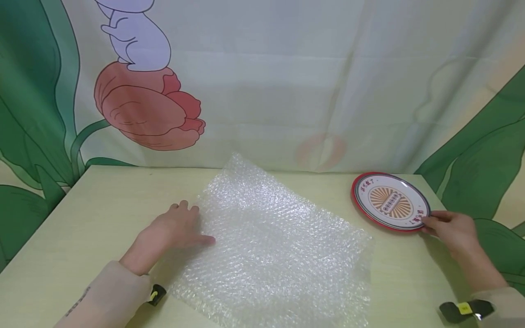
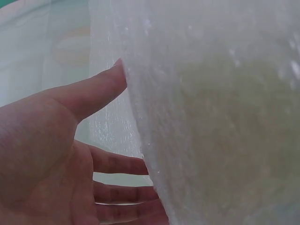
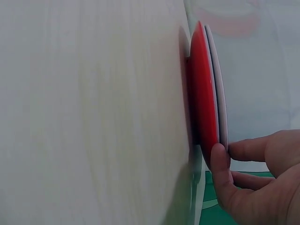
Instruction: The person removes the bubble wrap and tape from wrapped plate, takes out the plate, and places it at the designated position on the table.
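Observation:
A clear sheet of bubble wrap (image 1: 270, 246) lies spread and slanted across the middle of the table. At its left edge, my left hand (image 1: 176, 230) touches it with thumb and fingers spread apart. The left wrist view shows the thumb against the edge of the bubble wrap (image 2: 225, 117), the fingertips partly hidden by it. On the right, my right hand (image 1: 455, 230) pinches the near right rim of a small stack of plates (image 1: 391, 202). The top plate is white with a sunburst pattern and red writing; a red plate (image 3: 202, 89) shows beneath it, near the tabletop.
The pale wooden table (image 1: 102, 218) ends at the back against a hanging curtain (image 1: 262, 91) printed with a rabbit, a flower and green leaves. A strap with a dark device (image 1: 465, 310) sits on each wrist.

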A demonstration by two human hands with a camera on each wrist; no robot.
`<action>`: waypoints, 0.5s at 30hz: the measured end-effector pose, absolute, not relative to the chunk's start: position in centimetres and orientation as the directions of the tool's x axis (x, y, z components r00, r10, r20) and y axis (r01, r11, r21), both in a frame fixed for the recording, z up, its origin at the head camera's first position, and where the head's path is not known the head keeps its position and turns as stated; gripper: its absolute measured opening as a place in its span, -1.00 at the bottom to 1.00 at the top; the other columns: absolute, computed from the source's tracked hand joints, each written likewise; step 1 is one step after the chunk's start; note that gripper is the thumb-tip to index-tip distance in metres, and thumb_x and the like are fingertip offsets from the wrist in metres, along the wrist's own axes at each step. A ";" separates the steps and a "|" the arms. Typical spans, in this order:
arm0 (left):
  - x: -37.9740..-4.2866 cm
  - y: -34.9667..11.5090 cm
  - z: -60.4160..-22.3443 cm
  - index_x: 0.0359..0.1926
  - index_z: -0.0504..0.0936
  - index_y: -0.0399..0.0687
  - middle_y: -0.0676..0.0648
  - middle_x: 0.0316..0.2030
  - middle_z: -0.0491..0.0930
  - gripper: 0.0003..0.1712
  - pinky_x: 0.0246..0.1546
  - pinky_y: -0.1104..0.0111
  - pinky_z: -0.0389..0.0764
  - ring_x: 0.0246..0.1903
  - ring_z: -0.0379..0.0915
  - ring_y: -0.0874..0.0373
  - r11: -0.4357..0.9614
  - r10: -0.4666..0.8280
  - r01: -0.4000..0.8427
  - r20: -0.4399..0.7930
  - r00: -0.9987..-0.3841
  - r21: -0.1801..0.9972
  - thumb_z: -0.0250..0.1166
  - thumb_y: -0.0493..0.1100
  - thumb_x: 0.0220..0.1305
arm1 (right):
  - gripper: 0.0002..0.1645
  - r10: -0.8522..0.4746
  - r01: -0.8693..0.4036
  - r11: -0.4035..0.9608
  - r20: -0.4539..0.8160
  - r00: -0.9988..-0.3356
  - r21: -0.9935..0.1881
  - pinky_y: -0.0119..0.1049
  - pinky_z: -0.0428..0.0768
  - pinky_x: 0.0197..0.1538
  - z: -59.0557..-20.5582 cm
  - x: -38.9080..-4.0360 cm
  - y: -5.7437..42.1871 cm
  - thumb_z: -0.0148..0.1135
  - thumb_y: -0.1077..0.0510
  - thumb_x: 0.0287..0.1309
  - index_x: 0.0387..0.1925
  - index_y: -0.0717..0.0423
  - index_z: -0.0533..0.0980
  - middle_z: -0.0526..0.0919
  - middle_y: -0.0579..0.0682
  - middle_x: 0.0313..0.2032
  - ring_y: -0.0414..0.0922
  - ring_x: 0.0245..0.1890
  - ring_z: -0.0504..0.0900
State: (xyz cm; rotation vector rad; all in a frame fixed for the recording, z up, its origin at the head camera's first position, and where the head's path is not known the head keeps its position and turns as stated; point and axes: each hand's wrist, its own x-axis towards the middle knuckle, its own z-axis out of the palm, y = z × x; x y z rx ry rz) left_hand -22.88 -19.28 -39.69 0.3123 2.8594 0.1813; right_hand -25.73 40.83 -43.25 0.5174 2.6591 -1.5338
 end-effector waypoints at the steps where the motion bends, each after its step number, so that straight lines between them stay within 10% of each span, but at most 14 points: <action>1: -22.9 -19.3 -39.7 0.13 0.46 -0.51 -0.39 -0.05 0.43 0.00 -0.02 -0.17 0.56 0.02 0.38 -0.35 0.969 0.229 0.196 -0.242 -0.943 0.151 0.46 0.34 0.13 | -0.28 0.269 0.293 0.463 -0.183 -0.946 -0.836 -0.40 0.69 -0.20 -43.2 -25.7 40.8 0.14 0.18 0.48 0.37 0.65 0.15 0.37 0.48 0.17 -0.42 -0.38 0.63; 15: -22.5 -19.3 -39.8 0.10 0.45 -0.52 -0.37 -0.07 0.44 -0.03 -0.04 -0.17 0.57 0.01 0.38 -0.33 0.965 0.239 0.206 -0.220 -0.946 0.161 0.45 0.33 0.16 | -0.32 0.261 0.243 0.545 -0.113 -0.959 -0.802 -0.40 0.69 -0.28 -42.9 -25.3 40.3 0.18 0.17 0.46 0.30 0.67 0.25 0.62 0.23 -0.11 -0.36 -0.41 0.69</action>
